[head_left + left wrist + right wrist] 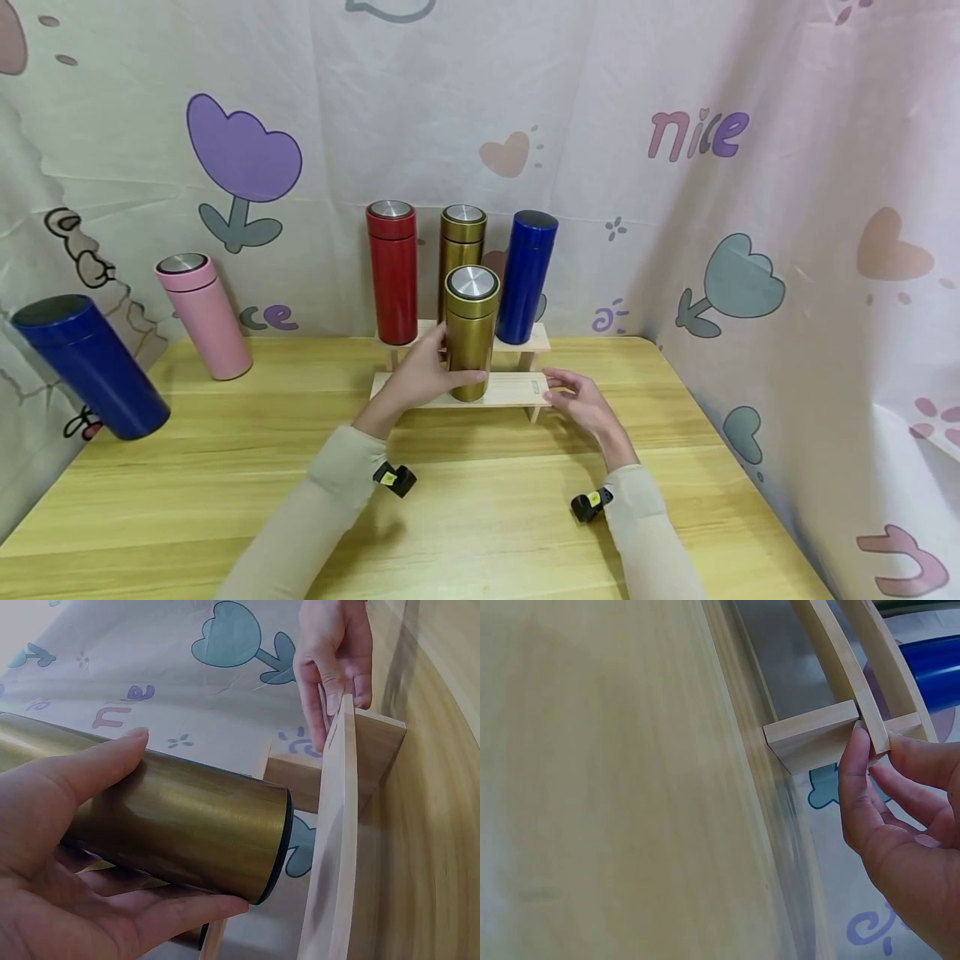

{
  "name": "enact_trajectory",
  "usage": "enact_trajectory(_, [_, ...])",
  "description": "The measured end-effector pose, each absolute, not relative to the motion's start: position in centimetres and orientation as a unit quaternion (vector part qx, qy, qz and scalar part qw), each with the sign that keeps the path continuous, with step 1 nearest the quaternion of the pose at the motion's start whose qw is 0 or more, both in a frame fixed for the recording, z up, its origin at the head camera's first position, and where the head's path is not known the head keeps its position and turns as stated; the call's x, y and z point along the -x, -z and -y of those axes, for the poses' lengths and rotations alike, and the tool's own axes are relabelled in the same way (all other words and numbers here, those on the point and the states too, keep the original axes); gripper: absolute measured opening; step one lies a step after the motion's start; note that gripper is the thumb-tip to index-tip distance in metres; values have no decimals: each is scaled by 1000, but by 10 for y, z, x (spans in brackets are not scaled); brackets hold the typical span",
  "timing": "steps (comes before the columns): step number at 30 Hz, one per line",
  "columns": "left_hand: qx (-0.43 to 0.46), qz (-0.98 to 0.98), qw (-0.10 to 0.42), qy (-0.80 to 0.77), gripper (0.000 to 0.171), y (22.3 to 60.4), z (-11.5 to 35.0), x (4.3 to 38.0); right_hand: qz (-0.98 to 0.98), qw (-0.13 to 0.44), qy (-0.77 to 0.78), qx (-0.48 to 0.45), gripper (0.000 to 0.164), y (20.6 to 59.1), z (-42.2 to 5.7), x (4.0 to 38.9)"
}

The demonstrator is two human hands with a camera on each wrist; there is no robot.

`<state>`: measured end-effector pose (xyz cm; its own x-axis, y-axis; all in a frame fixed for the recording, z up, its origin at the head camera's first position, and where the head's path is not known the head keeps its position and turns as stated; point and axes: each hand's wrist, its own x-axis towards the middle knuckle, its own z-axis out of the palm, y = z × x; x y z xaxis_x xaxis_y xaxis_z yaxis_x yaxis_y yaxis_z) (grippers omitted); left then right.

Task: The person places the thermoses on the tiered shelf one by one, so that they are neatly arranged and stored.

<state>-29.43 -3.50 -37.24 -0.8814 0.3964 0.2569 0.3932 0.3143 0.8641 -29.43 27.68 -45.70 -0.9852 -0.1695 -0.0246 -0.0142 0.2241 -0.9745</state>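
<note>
My left hand [422, 372] grips a gold thermos bottle [471, 333] with a silver-topped lid, thumb on one side and fingers round the other. The bottle is upright over the lower board of a two-step wooden stand [517, 389]. In the left wrist view a narrow gap shows between the bottle's dark base and the board. My right hand [907, 817] pinches the right end of that lower board between thumb and fingers. On the upper step stand a red thermos [393, 283], a second gold thermos [462, 232], partly hidden, and a blue thermos [528, 279].
Toward the left of the wooden table [480, 517] stand a pink thermos [210, 321] and another blue thermos [97, 367]. A patterned curtain [600, 100] hangs behind the table and along its sides.
</note>
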Motion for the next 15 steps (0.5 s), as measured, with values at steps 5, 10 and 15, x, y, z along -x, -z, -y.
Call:
enact_trajectory(5, [-247, -809, 11, -533, 74, 370, 27, 296, -784, 61, 615, 57, 56, 457, -277, 294])
enact_trajectory(10, [-247, -808, 21, -535, 74, 369, 20, 299, -785, 59, 614, 57, 56, 458, -277, 293])
enact_trajectory(15, [-234, -813, 30, -532, 76, 370, 13, 301, -787, 57, 612, 60, 55, 458, -277, 294])
